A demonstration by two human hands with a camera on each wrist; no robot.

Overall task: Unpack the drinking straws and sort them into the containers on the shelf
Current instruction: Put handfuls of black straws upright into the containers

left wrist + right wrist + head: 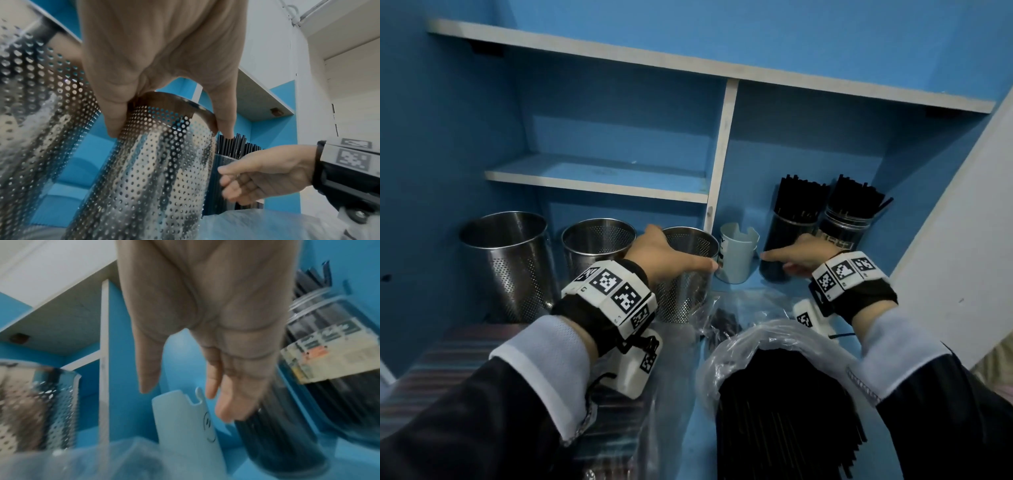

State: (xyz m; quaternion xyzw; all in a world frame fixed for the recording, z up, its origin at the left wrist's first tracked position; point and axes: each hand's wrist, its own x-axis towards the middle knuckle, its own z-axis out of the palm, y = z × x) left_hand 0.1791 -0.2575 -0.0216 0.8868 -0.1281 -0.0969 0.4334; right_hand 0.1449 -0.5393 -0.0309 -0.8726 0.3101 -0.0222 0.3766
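My left hand [678, 248] grips the rim of the rightmost perforated steel container [686, 287], thumb on the near rim; the left wrist view shows my left hand [170, 129] spanning that container [164, 170]. My right hand [780, 262] is open with straight fingers beside a glass jar [789, 240] packed with black straws. In the blurred right wrist view my right hand [185, 397] hangs next to this jar [277, 447]. A clear plastic bag of black straws [780, 404] lies open in front of me.
Two more perforated steel containers [506, 263] [595, 245] stand to the left. A pale blue notched cup [738, 255] sits between the steel container and the jar. A second, labelled jar of straws [849, 219] stands at the right. Crumpled clear plastic [722, 308] lies below.
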